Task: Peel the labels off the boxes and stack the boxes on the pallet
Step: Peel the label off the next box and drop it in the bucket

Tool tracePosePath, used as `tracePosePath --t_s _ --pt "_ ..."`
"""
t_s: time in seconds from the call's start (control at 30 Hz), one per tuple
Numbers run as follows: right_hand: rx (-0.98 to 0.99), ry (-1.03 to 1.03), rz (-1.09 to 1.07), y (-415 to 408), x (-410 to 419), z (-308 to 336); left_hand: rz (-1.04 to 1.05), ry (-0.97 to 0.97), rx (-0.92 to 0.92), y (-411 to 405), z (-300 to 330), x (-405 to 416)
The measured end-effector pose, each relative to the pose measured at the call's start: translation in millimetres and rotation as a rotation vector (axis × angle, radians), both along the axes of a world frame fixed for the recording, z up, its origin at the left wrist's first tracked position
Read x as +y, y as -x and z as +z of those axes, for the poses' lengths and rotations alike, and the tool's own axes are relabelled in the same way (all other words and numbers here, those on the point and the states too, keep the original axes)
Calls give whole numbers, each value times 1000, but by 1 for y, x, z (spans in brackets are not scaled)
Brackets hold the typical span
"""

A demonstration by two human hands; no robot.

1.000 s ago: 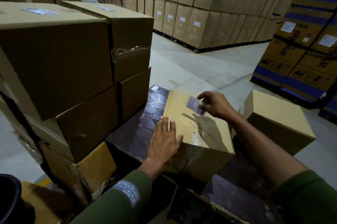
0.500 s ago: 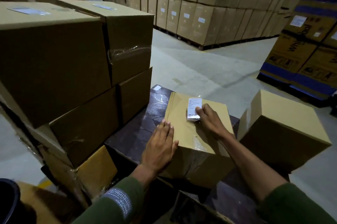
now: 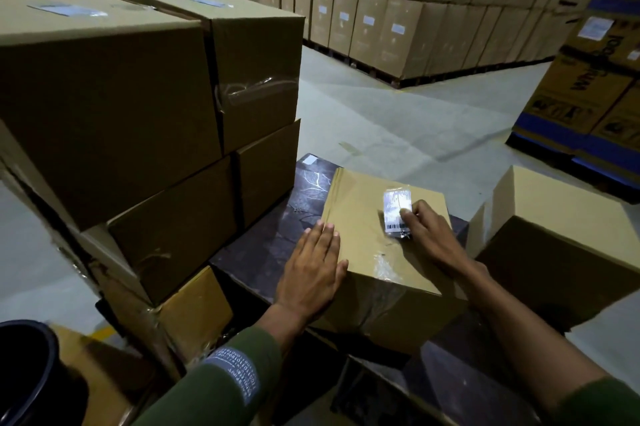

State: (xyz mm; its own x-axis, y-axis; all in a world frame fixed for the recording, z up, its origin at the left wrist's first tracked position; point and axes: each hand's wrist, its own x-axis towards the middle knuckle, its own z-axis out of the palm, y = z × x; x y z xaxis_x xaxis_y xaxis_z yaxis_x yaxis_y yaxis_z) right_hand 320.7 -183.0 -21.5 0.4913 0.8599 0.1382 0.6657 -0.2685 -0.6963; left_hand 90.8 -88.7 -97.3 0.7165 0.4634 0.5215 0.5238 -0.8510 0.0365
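A small brown box (image 3: 360,245) lies on a dark glossy board (image 3: 273,235) in front of me. A white barcode label (image 3: 394,209) under clear film lies on the box top, near its far right. My right hand (image 3: 429,235) has curled fingers with the tips on the label's right edge. My left hand (image 3: 311,273) rests flat on the box's near left edge, fingers together. A strip of clear tape runs over the box's near corner.
A tall stack of brown boxes (image 3: 104,107) with labels on top stands close on the left. Another brown box (image 3: 561,235) sits to the right. A black bin (image 3: 24,373) is at the lower left. Rows of cartons (image 3: 398,17) and blue-printed cartons (image 3: 588,96) line the concrete floor.
One second ago my right hand held the label lifted off the box top. The label now lies flat on the box under my fingertips. My left hand has stayed in place.
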Motion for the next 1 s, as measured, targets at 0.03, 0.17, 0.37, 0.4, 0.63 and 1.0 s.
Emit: tracePosePath --t_s 0.03,0.17,0.37,0.4,0.63,1.0 --pt "8 0 -27 -1 9 1 4 -1 5 0 0 0" --pt "35 17 -21 15 49 3 13 7 15 1 2 -2" --pt "34 14 134 37 26 1 0 -4 3 1 3 -1" --pt "30 21 129 32 16 1 -2 -9 -2 1 3 -1" --pt "9 38 5 5 24 5 0 -18 -6 0 -1 0" --pt "41 32 141 28 11 3 -7 -32 -22 1 3 -1"
